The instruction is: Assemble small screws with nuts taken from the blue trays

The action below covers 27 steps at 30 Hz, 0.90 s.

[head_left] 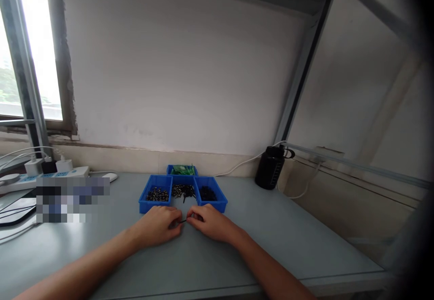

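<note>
My left hand [160, 226] and my right hand [209, 221] meet over the desk, just in front of the blue bins. Between their pinched fingertips runs a thin dark rod-like piece [183, 221], too small to name; each hand grips one end. Close behind my left hand is a blue bin [146, 206] of small metallic parts [158, 194]. Another blue bin [221, 204] with small black parts [207, 193] stands behind my right hand. A loose pile of mixed metallic and black pieces [183, 191] lies between these two bins.
At the back, a smaller blue bin [168, 169] holds green packaging [183, 170]. A black bottle [270, 168] stands at the right near the wall. On the left are a power strip [73, 173] with plugs and cables, and a dark flat device [16, 209]. The desk's front edge [217, 293] runs below my arms.
</note>
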Motion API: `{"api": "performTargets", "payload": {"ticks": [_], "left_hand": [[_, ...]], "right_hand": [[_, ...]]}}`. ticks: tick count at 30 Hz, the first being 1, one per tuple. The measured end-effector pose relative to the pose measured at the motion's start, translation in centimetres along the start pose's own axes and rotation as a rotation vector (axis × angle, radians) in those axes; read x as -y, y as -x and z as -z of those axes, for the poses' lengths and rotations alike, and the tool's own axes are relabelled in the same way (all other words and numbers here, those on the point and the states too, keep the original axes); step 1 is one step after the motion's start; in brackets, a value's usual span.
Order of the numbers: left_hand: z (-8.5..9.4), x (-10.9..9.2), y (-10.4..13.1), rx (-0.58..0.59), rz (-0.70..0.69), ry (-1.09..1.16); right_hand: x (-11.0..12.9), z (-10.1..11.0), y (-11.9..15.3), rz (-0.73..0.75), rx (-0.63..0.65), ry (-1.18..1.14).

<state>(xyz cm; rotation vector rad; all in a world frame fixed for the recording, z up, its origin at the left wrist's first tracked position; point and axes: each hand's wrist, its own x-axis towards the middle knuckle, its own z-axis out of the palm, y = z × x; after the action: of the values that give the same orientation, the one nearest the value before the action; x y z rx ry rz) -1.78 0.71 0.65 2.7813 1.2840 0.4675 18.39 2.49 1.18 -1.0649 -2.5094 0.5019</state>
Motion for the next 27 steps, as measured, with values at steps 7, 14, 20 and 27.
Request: {"api": "performTargets", "payload": {"ticks": [7, 14, 20, 27], "left_hand": [[0.18, 0.08, 0.06, -0.015, -0.027, -0.013], [0.26, 0.45, 0.06, -0.029, -0.077, 0.026], [0.36, 0.07, 0.1, -0.011, -0.156, 0.056], [0.29, -0.04, 0.12, 0.0, -0.194, 0.066]], "right_hand": [[-0.27, -0.16, -0.03, -0.001, 0.006, -0.02], [-0.15, -0.44, 0.07, 0.027, 0.049, -0.055], [-0.05, -0.51, 0.1, 0.038, 0.068, -0.019], [-0.02, -0.7, 0.05, 0.046, 0.098, 0.042]]}}
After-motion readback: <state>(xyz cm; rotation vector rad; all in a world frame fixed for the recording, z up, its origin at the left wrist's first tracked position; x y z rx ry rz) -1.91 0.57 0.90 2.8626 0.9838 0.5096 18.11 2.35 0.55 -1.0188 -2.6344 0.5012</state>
